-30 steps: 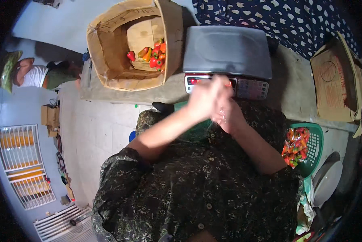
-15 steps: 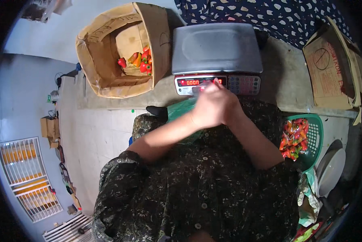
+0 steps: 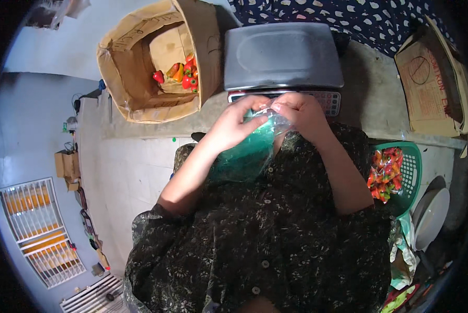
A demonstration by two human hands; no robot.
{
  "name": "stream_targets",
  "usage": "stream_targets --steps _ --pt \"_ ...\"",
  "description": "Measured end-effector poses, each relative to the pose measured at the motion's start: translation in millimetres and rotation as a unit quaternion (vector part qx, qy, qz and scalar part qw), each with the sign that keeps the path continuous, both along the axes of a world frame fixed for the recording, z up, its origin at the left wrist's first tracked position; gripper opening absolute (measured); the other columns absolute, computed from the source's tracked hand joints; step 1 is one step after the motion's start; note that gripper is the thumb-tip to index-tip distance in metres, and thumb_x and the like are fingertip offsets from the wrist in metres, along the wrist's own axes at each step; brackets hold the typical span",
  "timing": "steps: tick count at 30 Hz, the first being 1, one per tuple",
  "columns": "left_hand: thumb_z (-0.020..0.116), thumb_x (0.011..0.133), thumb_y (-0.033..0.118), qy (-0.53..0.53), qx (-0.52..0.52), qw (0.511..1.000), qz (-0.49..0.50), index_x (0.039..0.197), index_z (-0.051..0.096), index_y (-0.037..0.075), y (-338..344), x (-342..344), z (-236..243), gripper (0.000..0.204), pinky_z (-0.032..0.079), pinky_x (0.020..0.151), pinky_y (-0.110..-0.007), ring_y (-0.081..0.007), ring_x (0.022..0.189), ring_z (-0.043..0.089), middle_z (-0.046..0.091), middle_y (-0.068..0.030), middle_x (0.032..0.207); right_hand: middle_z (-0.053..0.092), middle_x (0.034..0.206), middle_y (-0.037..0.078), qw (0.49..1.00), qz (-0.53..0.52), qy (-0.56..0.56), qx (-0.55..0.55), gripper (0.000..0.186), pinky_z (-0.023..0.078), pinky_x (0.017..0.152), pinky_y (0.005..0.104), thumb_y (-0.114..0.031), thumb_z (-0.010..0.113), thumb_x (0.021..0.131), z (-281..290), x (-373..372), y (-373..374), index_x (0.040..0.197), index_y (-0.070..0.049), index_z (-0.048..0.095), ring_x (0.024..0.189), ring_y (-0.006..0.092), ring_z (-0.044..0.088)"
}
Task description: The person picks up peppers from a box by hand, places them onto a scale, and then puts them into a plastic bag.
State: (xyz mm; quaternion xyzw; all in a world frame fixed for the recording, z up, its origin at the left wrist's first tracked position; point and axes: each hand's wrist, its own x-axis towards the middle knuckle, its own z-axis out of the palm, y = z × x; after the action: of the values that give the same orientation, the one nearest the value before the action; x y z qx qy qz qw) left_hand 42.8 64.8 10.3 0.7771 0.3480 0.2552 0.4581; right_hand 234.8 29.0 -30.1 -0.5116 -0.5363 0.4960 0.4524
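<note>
Over my lap, just in front of the scale, both hands pinch the top of a thin clear plastic bag (image 3: 280, 123). My left hand (image 3: 233, 124) is closed on its left side, the thumb pointing across toward the right. My right hand (image 3: 306, 116) grips the other side with thumb and bent fingers. Below my left hand spreads shiny green plastic (image 3: 243, 155); whether it is part of the same bag I cannot tell. Behind the hands stands a digital scale (image 3: 283, 55) with a bare metal pan, its display mostly hidden by my fingers.
An open cardboard box (image 3: 209, 62) at the back left holds several red and orange peppers (image 3: 188, 78). To the right, a green basket (image 3: 412, 169) contains bagged peppers (image 3: 385, 175). Another cardboard box (image 3: 427, 99) stands far right, above a white round dish (image 3: 432, 219).
My hands, clasped and blurred together before, have come apart, with the clear bag now showing between them. The display that was readable is now mostly covered.
</note>
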Motion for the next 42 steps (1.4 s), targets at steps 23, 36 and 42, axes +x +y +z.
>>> stream_targets --steps 23,36,42 --pt "0.059 0.089 0.011 0.061 -0.131 0.986 0.088 0.078 0.057 0.002 -2.1 -12.8 -20.1 0.014 0.037 0.054 -0.022 -0.004 0.06 0.042 0.051 0.0045 0.064 0.057 0.08 0.002 0.897 -0.303 -0.151 0.286 0.023 0.042 0.076 0.0365 -0.013 0.065 0.075 29.7 -9.7 -16.4 0.097 -0.009 0.058 0.071 0.0239 0.054" --pt "0.065 0.083 0.008 -0.122 -0.177 0.971 0.101 0.076 0.061 0.003 -22.6 0.5 -31.2 0.009 0.041 0.062 -0.02 -0.0019 0.067 0.048 0.056 0.0048 0.069 0.06 0.075 0.01 0.999 -0.025 0.009 0.039 0.023 0.044 0.063 0.0315 -0.024 0.063 0.082 -8.2 -40.7 -23.5 0.083 -0.002 0.058 0.07 0.0162 0.059" --pt "0.067 0.081 0.006 -0.064 -0.196 0.978 0.032 0.065 0.054 0.007 -18.2 -11.6 -33.9 0.021 0.041 0.062 -0.019 -0.0018 0.07 0.05 0.059 0.0041 0.074 0.06 0.069 0.003 0.989 0.047 0.136 -0.045 0.021 0.042 0.059 0.0279 -0.022 0.061 0.082 -11.3 -26.5 -12.7 0.078 -0.002 0.06 0.064 0.0101 0.053"
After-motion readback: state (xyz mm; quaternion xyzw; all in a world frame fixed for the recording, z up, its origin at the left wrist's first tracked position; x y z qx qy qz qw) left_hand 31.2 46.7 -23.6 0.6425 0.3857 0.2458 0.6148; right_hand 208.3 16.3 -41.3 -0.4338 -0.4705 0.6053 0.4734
